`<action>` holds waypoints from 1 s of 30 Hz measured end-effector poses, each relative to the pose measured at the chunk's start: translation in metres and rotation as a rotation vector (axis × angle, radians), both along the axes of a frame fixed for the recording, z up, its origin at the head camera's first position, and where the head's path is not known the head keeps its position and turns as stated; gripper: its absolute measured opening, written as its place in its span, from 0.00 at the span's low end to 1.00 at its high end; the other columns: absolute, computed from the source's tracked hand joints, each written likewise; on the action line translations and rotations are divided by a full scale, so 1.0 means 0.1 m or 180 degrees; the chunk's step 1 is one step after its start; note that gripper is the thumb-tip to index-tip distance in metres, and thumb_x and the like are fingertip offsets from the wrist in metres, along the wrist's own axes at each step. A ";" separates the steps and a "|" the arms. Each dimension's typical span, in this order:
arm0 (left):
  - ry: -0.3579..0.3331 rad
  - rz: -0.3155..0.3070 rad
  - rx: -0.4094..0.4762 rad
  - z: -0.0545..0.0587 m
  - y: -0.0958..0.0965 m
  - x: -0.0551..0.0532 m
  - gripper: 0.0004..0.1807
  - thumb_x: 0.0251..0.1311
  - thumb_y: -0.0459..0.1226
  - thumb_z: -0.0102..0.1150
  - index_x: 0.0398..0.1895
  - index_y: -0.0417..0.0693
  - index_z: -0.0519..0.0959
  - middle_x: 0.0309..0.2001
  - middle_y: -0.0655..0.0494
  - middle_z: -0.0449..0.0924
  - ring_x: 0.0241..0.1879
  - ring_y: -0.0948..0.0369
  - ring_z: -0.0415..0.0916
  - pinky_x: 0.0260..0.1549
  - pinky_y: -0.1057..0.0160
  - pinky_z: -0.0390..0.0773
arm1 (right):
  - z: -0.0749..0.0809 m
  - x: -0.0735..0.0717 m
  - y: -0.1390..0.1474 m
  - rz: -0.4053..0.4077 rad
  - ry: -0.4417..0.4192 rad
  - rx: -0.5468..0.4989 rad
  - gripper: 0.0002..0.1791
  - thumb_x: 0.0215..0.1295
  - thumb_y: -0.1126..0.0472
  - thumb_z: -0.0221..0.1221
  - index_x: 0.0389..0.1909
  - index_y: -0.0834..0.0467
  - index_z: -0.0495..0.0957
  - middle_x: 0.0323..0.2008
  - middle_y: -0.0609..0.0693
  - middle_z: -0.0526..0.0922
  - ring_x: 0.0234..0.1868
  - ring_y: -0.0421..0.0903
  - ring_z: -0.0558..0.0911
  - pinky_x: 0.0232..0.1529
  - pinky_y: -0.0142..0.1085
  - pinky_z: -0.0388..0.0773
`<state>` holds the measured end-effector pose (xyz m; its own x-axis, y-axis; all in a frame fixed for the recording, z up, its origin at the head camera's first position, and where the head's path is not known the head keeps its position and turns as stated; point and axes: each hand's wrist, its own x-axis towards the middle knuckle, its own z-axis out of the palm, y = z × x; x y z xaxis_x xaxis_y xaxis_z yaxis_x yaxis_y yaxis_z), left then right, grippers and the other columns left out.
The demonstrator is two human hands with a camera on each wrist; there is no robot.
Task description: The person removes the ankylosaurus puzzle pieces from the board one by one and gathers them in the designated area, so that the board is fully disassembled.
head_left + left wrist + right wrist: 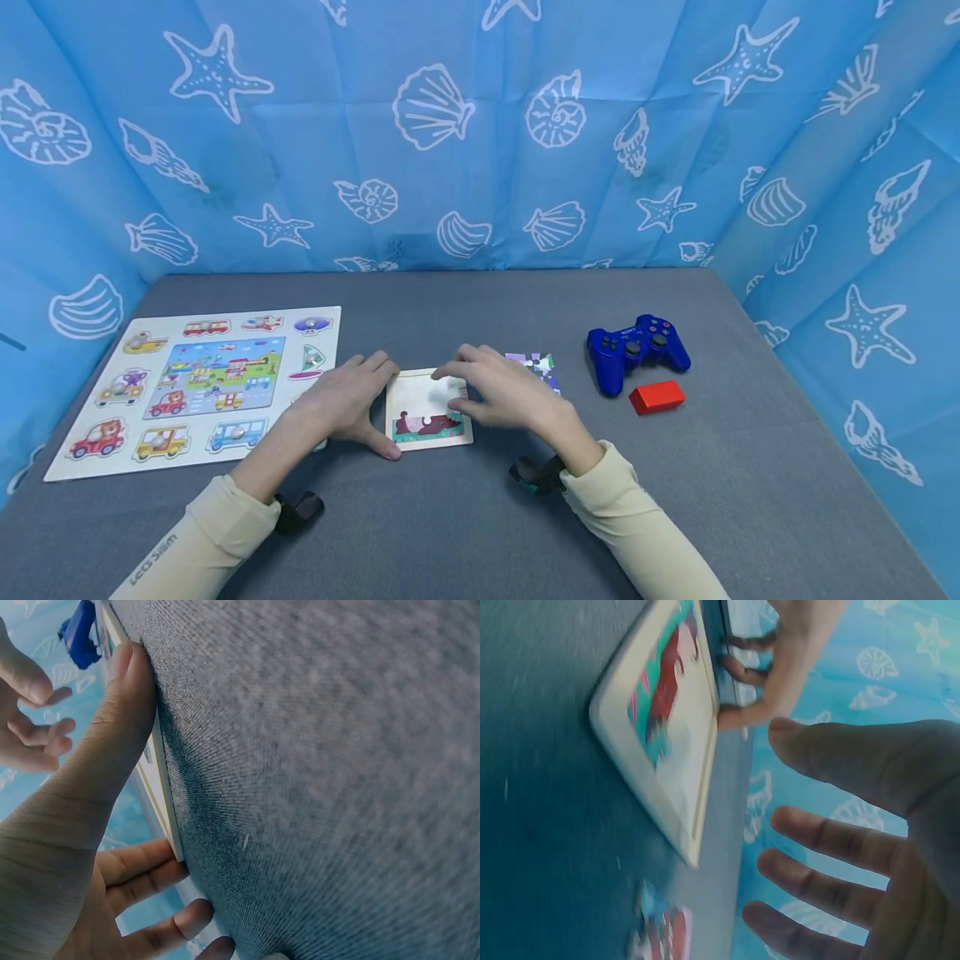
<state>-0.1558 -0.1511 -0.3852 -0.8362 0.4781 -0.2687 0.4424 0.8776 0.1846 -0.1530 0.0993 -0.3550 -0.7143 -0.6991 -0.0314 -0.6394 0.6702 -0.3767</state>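
Observation:
A small wooden puzzle tray [431, 443] lies on the table in the head view, with joined brown, pink and green pieces [427, 427] along its near side and bare board above them. My left hand [347, 400] holds the tray at its left side, thumb at the near edge and fingertips at the far left corner. Over the tray's right part hovers my right hand [504, 390], fingers apart and nothing between them. In the right wrist view its fingers [817, 889] are loosely extended, clear of the tray [641, 780]. Loose puzzle pieces [546, 364] lie partly hidden behind this hand.
A large knob puzzle board [187, 460] with vehicles lies at the left, beside my left forearm. To the right are a blue game controller [637, 348] and a red block [657, 397]. A blue shell-patterned curtain [480, 167] hangs behind the grey table [420, 533].

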 end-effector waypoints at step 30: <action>0.0096 -0.0059 0.0077 -0.02 -0.03 0.01 0.63 0.32 0.74 0.75 0.69 0.45 0.70 0.60 0.51 0.74 0.51 0.53 0.74 0.51 0.47 0.79 | -0.26 0.09 -0.52 0.0289 -0.0034 0.0530 0.21 0.67 0.49 0.67 0.58 0.50 0.84 0.52 0.47 0.82 0.44 0.42 0.76 0.39 0.31 0.73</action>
